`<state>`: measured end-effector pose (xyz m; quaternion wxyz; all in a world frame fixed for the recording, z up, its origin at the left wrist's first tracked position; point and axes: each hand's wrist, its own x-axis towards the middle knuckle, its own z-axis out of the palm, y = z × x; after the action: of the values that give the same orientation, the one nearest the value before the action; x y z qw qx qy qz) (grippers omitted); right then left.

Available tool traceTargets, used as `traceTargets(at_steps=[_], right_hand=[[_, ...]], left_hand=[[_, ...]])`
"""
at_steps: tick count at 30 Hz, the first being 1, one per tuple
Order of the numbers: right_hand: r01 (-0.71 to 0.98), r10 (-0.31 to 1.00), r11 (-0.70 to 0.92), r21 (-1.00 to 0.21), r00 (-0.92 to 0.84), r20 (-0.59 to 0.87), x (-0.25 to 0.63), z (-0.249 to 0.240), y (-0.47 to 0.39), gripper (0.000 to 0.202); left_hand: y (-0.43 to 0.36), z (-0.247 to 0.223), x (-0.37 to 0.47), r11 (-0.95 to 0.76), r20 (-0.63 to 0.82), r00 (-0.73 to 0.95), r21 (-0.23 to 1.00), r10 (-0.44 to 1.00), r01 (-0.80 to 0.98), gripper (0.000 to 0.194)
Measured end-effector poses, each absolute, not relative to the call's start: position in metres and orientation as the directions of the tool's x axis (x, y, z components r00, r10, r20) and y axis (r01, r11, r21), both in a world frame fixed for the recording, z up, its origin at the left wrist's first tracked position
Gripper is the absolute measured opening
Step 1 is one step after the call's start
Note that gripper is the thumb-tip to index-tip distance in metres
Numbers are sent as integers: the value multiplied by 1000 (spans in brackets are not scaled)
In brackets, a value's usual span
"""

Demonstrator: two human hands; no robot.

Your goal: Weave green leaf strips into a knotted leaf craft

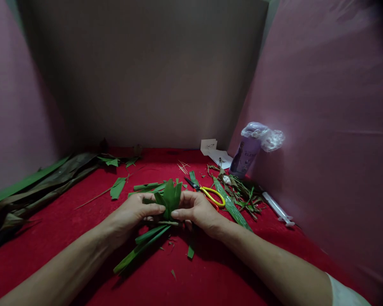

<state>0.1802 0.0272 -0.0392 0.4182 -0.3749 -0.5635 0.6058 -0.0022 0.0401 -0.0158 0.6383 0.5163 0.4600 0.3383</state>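
Note:
Between my two hands stands a folded green leaf bundle [170, 197], its pointed leaf tips fanning upward. My left hand [140, 210] pinches its left side with thumb and fingers. From the other side, my right hand [196, 209] grips it, thumb pressed near the base. A thin pale stick [168, 222] lies across just below the thumbs. Long green leaf strips [142, 246] extend toward me beneath the hands. Just beyond my right hand rest scissors [212, 195] with yellow and red handles. Some fingers are hidden behind the leaves.
Long leaves [51, 182] lie along the left. At right are a purple cup [245, 155] with clear plastic, a syringe [277, 209], dry leaf scraps [242, 193] and a wide green strip [231, 206]. Toothpicks [183, 167] and white paper [221, 158] lie farther back on the red cloth [92, 263].

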Motion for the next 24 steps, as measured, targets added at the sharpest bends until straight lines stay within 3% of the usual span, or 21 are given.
traceTargets(at_steps=[7,14,24], right_hand=[[-96,910,-34,-995,-415,9,186,-40,30,22],[-134,901,-63,-989,-433,1,188,-40,31,26],[-169,903,-89,-982,-430,-8,188,-38,30,15]], left_hand=[[41,-16,-5,284,-267,398,959,878,16,6],[43,-11,-11,382,-333,449,924,829,-22,14],[41,-5,-10,424,-370,431,905,823,-34,21]])
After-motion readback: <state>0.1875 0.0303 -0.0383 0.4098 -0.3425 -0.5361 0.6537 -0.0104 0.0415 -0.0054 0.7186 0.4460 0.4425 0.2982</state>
